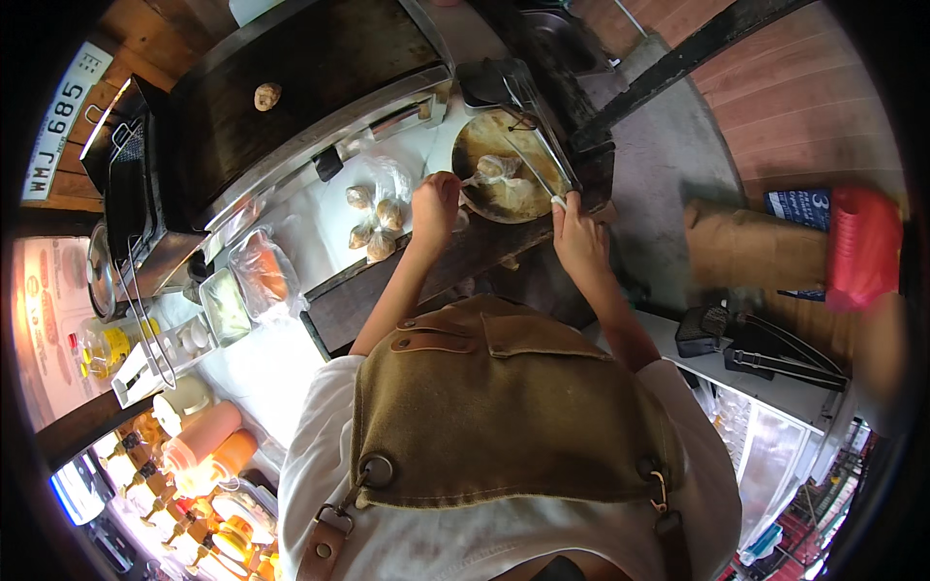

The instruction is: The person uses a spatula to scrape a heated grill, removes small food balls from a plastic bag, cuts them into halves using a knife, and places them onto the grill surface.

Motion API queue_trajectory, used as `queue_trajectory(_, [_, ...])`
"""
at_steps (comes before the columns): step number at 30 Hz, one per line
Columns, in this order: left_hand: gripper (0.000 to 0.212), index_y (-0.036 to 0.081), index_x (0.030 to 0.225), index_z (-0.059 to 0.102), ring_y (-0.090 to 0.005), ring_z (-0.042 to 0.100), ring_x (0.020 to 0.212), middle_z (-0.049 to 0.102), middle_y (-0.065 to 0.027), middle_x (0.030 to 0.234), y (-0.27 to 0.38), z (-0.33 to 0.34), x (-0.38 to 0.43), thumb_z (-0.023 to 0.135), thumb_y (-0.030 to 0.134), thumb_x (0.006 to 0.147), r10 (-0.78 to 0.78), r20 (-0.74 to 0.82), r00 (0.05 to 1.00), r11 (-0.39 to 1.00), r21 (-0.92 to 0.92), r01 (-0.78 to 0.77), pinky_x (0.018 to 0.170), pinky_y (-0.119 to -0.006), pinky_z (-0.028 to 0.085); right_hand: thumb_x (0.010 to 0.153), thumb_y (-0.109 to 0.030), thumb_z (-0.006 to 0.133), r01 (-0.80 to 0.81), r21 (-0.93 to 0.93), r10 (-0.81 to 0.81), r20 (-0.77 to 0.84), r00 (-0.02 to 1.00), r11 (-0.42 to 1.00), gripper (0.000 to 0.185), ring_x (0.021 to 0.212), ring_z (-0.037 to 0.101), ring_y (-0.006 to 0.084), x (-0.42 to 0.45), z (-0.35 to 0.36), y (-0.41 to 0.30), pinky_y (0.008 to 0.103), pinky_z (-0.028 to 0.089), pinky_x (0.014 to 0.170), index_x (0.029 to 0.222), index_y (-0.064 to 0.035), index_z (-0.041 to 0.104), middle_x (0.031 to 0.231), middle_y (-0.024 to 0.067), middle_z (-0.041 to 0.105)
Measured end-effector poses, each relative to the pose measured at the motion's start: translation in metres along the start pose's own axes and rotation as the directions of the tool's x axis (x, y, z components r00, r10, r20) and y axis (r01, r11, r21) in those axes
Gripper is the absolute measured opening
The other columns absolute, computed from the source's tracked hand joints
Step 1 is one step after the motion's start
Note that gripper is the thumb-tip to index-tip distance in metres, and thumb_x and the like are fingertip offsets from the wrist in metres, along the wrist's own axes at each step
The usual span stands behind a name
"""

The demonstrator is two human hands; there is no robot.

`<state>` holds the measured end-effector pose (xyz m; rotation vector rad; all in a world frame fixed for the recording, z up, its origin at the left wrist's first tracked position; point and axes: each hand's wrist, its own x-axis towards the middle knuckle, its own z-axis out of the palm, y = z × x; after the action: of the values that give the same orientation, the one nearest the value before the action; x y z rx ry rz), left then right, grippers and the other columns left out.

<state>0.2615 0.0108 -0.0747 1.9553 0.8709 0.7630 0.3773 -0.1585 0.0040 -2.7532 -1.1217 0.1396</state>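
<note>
On a round wooden chopping board (pixel 472 149) rests a small knotted clear plastic bag (pixel 498 168) with a brownish lump inside. My left hand (pixel 434 210) is at the board's left rim, its fingertips pinching the twisted end of this bag. In my right hand (pixel 581 236), at the board's right edge, is the white handle of a knife (pixel 534 171). The blade points up and left across the board, beside the bag. Left of my left hand, several similar bagged lumps (pixel 381 247) lie on the white counter (pixel 327 250), near loose clear plastic (pixel 390 178).
One brownish lump (pixel 267 96) sits on the dark griddle (pixel 312 80). Metal tongs (pixel 541 120) lie along the board's far right side. A fryer (pixel 145 167), a bagged container (pixel 269 269) and squeeze bottles (pixel 203 436) stand to the left. A black bag (pixel 701 330) rests at right.
</note>
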Motion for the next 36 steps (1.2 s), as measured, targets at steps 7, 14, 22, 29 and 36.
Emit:
queue_trajectory(7, [0.029,0.010,0.096,0.058,-0.0290,0.047,0.089,0.052,-0.0095,0.097,0.036,-0.024,0.017,0.065,0.017,0.068,0.388,0.104,0.916,0.884,0.239,-0.402,0.078,-0.038,0.039,0.085,-0.016,0.044,0.004,-0.127,-0.013,-0.073,0.997,0.992,0.030,0.083,0.057,0.0328,0.035,0.042,0.009,0.0414,0.048,0.061,0.111,-0.0026,0.040,0.092,0.0202,0.051])
queue_trajectory(14, [0.026,0.011,0.092,0.061,-0.0227,0.050,0.088,0.056,-0.0068,0.093,0.009,0.025,0.043,0.064,0.015,0.066,0.598,0.373,0.709,0.693,0.204,-0.692,0.072,-0.035,0.041,0.081,-0.013,0.048,0.135,-0.032,-0.139,-0.273,0.952,0.990,0.031,0.091,0.050,0.0311,0.032,0.020,-0.020,0.0415,0.042,0.076,0.110,-0.0030,0.043,0.101,0.0181,0.046])
queue_trajectory(22, [0.017,0.001,0.076,0.065,-0.0082,0.053,0.051,0.060,-0.0025,0.064,0.032,-0.012,0.050,0.061,0.018,0.078,-0.259,0.333,0.907,0.750,-0.522,0.406,0.046,-0.021,0.042,0.084,-0.023,0.054,-0.123,0.956,-0.039,0.138,0.990,0.266,0.033,0.074,0.054,0.0100,0.048,0.025,-0.050,0.0255,0.049,0.056,0.109,-0.0036,0.048,0.089,0.0064,0.056])
queue_trajectory(29, [0.022,-0.004,0.067,0.063,-0.0120,0.046,0.044,0.055,-0.0095,0.056,0.066,-0.076,0.046,0.064,0.017,0.075,-0.116,-0.035,0.993,0.967,-0.231,0.105,0.043,-0.025,0.039,0.083,-0.026,0.055,-0.251,0.968,-0.452,0.220,0.865,-0.010,0.041,0.084,0.052,0.0090,0.068,-0.002,-0.099,0.0232,0.049,0.060,0.116,-0.0040,0.044,0.091,0.0022,0.053])
queue_trajectory(36, [0.018,-0.006,0.070,0.061,-0.0133,0.044,0.047,0.051,-0.0105,0.058,0.072,-0.118,0.045,0.066,0.011,0.072,0.059,-0.356,0.933,0.973,-0.189,-0.133,0.043,-0.027,0.034,0.076,-0.012,0.063,0.189,0.970,-0.362,-0.122,0.924,0.154,0.024,0.073,0.054,0.0083,0.050,-0.007,-0.146,0.0218,0.045,0.061,0.091,-0.0005,0.049,0.082,0.0031,0.054])
